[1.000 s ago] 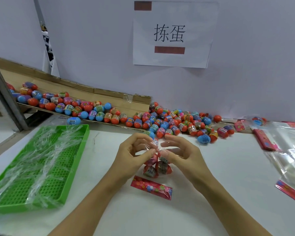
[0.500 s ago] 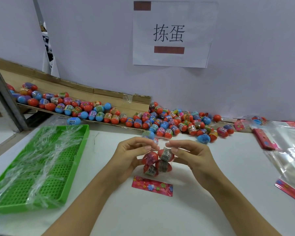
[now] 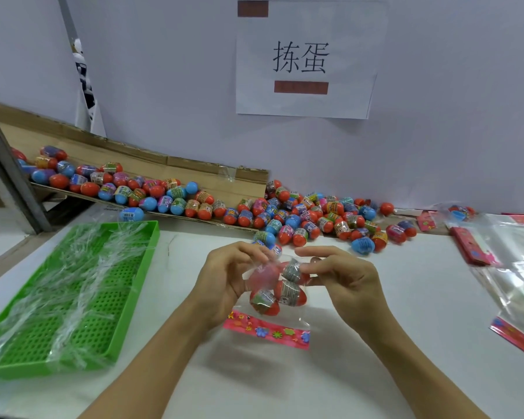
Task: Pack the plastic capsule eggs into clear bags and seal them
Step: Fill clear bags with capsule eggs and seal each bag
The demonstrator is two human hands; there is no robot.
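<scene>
Hands at mid-bench: our left hand (image 3: 224, 276) pinches the top of a clear bag (image 3: 273, 288) holding four capsule eggs (image 3: 289, 293), raised above the bench (image 3: 406, 297), while our right hand (image 3: 342, 276) grips its other side.

Hands: my left hand (image 3: 224, 279) and right hand (image 3: 342, 276) pinch the clear bag (image 3: 273, 285) above the table (image 3: 406, 297).
Bag: I count four capsule eggs (image 3: 288, 293) inside.
Left: green tray (image 3: 127, 297).
</scene>
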